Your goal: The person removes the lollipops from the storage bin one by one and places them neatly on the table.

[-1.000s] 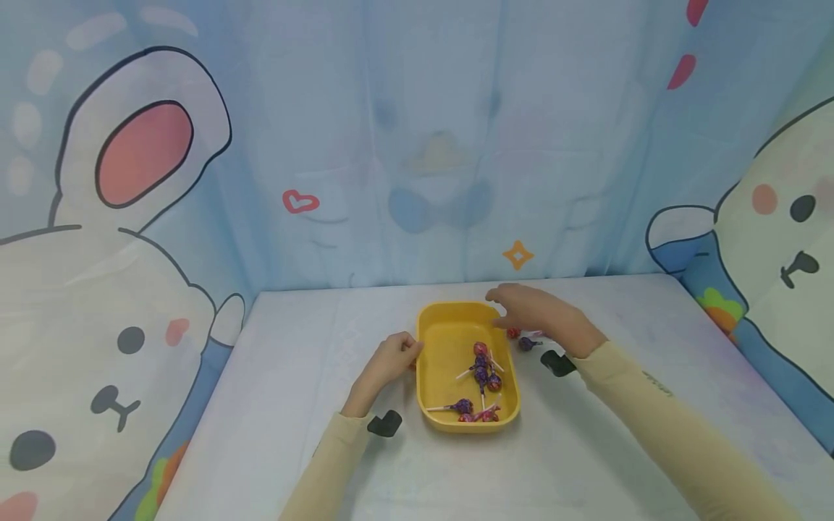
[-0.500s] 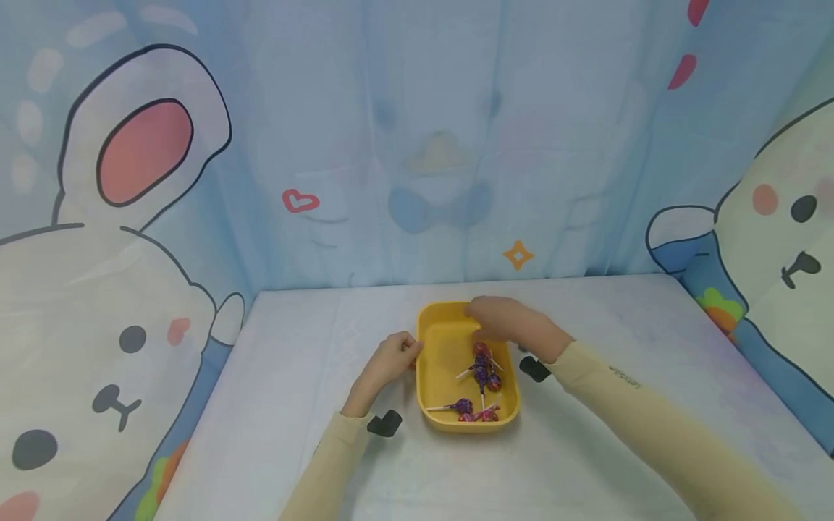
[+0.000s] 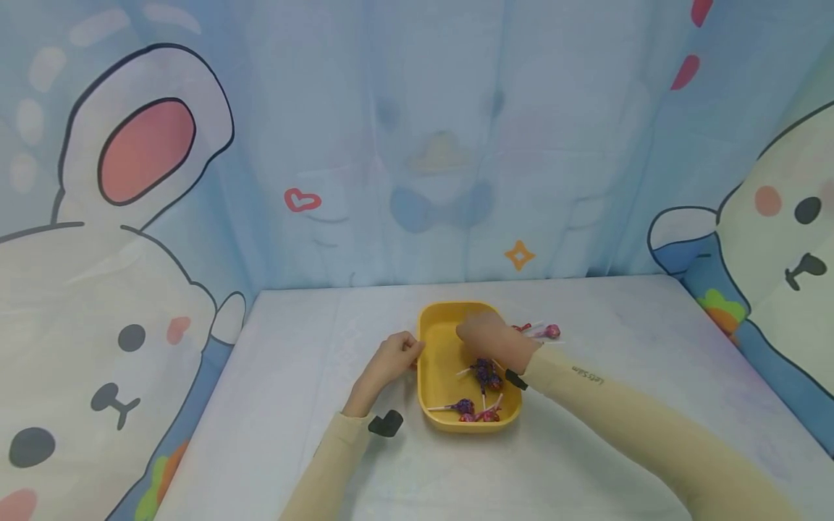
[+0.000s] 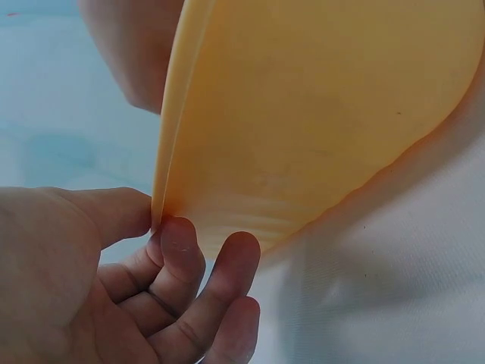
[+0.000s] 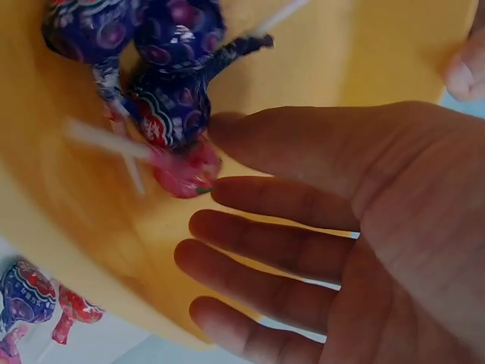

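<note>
My left hand (image 3: 389,362) pinches the left rim of a yellow plastic tray (image 4: 318,121) between thumb and fingertips; the tray wall looks tilted in the left wrist view. My right hand (image 3: 491,339) reaches into the tray from the right. In the right wrist view, its thumb and index fingertip pinch a red-wrapped lollipop (image 5: 188,171), the other fingers extended. Purple-wrapped lollipops (image 5: 180,34) crowd beside it, one right at the thumb tip. Another purple lollipop (image 3: 464,407) and some red ones (image 3: 489,415) lie at the tray's near end.
Right of the tray, several loose lollipops (image 3: 552,331) lie on the white-covered table (image 3: 313,325), partly behind my right hand and forearm. A blue cartoon-print curtain (image 3: 430,108) hangs behind the table.
My right hand has come from over the tray's right rim down into the tray, baring the loose lollipops on the table at right. My left hand stays at the rim.
</note>
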Tool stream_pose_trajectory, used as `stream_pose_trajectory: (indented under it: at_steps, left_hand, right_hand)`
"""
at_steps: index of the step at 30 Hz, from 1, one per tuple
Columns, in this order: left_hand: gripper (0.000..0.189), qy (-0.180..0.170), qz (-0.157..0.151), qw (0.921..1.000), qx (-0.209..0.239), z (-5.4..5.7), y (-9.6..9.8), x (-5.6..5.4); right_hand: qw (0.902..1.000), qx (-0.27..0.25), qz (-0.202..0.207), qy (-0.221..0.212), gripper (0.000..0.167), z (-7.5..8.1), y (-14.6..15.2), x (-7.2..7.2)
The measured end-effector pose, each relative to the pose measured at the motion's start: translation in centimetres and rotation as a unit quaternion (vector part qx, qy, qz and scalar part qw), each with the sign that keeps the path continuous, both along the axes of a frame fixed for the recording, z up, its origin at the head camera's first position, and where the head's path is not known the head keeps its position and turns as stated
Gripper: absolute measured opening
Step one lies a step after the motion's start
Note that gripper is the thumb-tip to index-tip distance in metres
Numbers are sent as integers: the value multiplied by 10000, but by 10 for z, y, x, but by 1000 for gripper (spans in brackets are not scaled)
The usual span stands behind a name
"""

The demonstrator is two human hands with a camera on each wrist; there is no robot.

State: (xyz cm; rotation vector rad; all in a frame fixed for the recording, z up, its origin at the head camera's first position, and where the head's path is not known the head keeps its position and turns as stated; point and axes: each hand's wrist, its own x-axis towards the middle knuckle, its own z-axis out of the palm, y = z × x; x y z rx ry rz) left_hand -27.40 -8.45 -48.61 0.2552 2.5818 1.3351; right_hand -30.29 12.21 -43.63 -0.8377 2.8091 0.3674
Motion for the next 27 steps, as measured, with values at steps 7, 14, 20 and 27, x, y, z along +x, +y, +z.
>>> stream_pose_trajectory:
  at_steps: [7,14,20,27]
  left_hand:
    - [25,11,-22,10000,15,-1,0,0]
    - [25,19,-23,10000,1,0,0,0]
    - [25,-30,23,10000,-27,2,0,1]
    - [26,24,-30,10000,-43,2,0,2]
  right_hand:
    - [9993,211,-289,-134,11,-2,-3,5]
    - [9990,416,-176,2,13,-2,-3,5]
    - [9988,468,-110,59,17,-2,-3,6]
    - [9990,269,56,359,20,-4,-2,5]
